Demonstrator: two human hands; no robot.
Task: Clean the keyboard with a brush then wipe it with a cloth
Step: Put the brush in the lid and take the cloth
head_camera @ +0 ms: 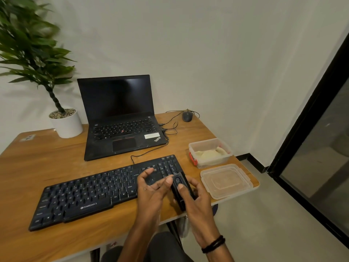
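Black brush [181, 190] clamped in right hand [196, 201] fingers; left hand [151, 190] fingers apart.

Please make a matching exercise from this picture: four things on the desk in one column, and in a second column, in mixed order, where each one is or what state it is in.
Things:
1. cloth
2. lid
3. mouse
4. black brush

Places or states:
A. held in the right hand
B. at the far right corner of the desk
C. inside the open container
D. lying flat near the desk's right edge, in front of the container

Pairs: 1-C, 2-D, 3-B, 4-A
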